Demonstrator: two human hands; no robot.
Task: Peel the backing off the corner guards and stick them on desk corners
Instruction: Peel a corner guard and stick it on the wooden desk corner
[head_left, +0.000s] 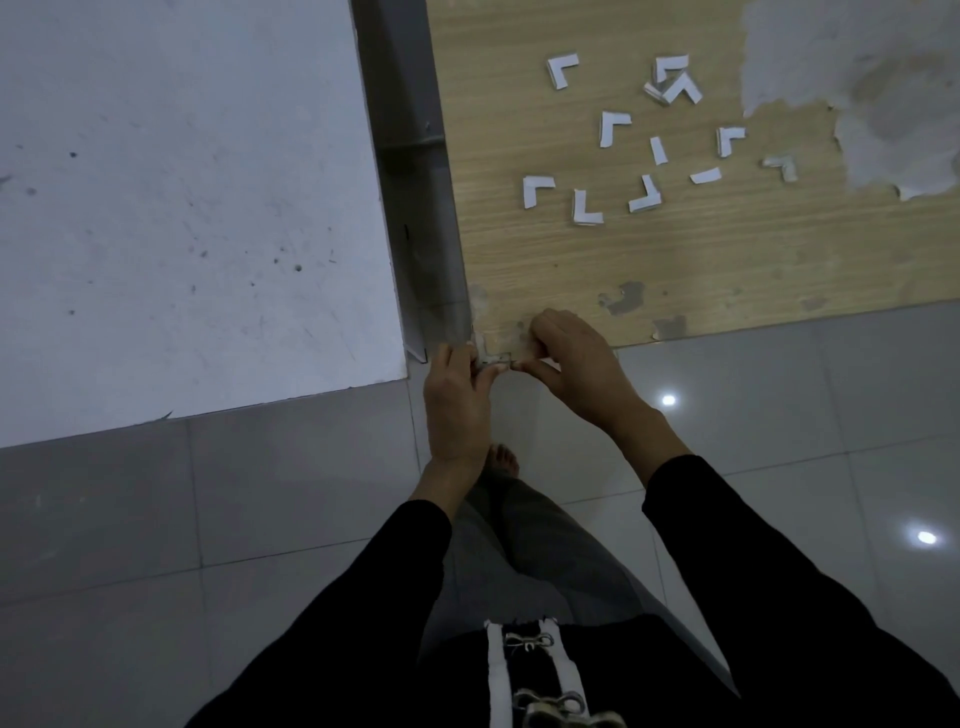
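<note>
A small whitish corner guard (491, 358) sits at the near left corner of the wooden desk (649, 260). My left hand (457, 405) pinches its left end from below. My right hand (576, 364) pinches its right end with thumb and forefinger. Whether the guard touches the desk corner I cannot tell. Several white L-shaped corner guards (587, 208) and strips of backing (705, 175) lie scattered on the desk's far part.
The desk's veneer is chipped, with a big worn patch (857, 78) at the far right. A grey metal rail (415, 171) runs along the desk's left edge beside a white table (182, 208). Grey floor tiles (779, 415) and my bare foot (503, 460) lie below.
</note>
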